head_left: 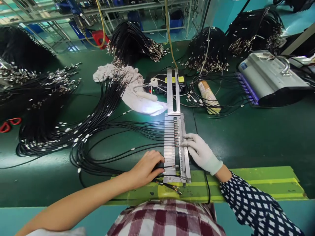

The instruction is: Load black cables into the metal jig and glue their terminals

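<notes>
A long metal jig (174, 144) lies upright in the middle of the green bench, with several black cables (137, 131) clipped side by side into its slots. My bare left hand (145, 168) rests at the jig's lower left edge, fingers curled on a thin black cable (169, 167) being laid into a low slot. My right hand (202, 153), in a white glove, lies on the jig's right rail with fingers stretched out flat. A few loose cable ends (171, 187) sit just below the jig.
Big bundles of black cables (49, 131) spread over the left and back of the bench. A white cloth (130, 88), a lit lamp, a small black box (159, 86), a tape roll (208, 96) and a grey machine (268, 78) stand behind. Red scissors (8, 124) lie far left.
</notes>
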Demonstrator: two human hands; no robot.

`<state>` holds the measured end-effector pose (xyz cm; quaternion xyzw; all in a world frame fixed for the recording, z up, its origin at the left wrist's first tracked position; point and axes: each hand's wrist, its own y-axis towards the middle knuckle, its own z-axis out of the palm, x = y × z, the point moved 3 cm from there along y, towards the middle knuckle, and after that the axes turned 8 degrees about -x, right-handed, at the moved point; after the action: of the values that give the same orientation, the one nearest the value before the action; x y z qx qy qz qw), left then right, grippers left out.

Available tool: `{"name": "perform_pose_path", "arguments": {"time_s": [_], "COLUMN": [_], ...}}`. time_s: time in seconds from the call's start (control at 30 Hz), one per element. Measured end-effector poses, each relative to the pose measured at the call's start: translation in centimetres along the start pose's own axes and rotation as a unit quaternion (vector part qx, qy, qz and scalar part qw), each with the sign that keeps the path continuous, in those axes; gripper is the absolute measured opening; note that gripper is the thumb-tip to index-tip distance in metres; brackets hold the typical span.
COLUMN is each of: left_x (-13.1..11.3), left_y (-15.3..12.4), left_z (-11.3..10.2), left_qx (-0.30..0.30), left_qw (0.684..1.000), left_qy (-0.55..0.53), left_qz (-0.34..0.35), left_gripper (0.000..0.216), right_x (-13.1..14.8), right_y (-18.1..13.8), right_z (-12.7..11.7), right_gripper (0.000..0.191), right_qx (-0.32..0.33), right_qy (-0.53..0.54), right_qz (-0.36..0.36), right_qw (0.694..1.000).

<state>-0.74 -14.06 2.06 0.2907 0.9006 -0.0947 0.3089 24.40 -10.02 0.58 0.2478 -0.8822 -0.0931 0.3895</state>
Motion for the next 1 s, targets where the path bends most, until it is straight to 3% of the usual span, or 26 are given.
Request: {"name": "perform_pose_path", "arguments": {"time_s": [0.1, 0.23, 0.33, 0.47, 1.0], "left_x": [-0.5, 0.7, 1.4, 1.7, 2.3], "left_y": [-0.7, 0.0, 1.3, 2.8, 4.2], "left_z": [0.3, -0.2, -0.8, -1.0, -0.3], "left_qx": [0.004, -0.082, -0.113, -0.077, -0.06], "left_qw": [0.998, 0.984, 0.987, 0.992, 0.984], "left_qy": [-0.046, -0.133, -0.112, -0.066, 0.067], "left_qz": [-0.046, -0.08, -0.017, 0.069, 0.155], "left_gripper": [0.005, 0.007, 0.016, 0.025, 0.028], "right_x": [0.2, 0.1, -0.1, -0.3, -0.4], "right_y": [-0.1, 0.1, 0.2, 0.2, 0.5], "right_z": [-0.1, -0.1, 0.0, 0.1, 0.0], "right_gripper": [0.028, 0.026, 0.024, 0.023, 0.02], "right_qx": [-0.004, -0.012, -0.016, -0.017, -0.025], "right_qy": [0.005, 0.028, 0.036, 0.04, 0.073], "right_qz": [0.013, 0.032, 0.044, 0.051, 0.055], "right_qw": [1.0, 0.999, 0.998, 0.998, 0.996]}}
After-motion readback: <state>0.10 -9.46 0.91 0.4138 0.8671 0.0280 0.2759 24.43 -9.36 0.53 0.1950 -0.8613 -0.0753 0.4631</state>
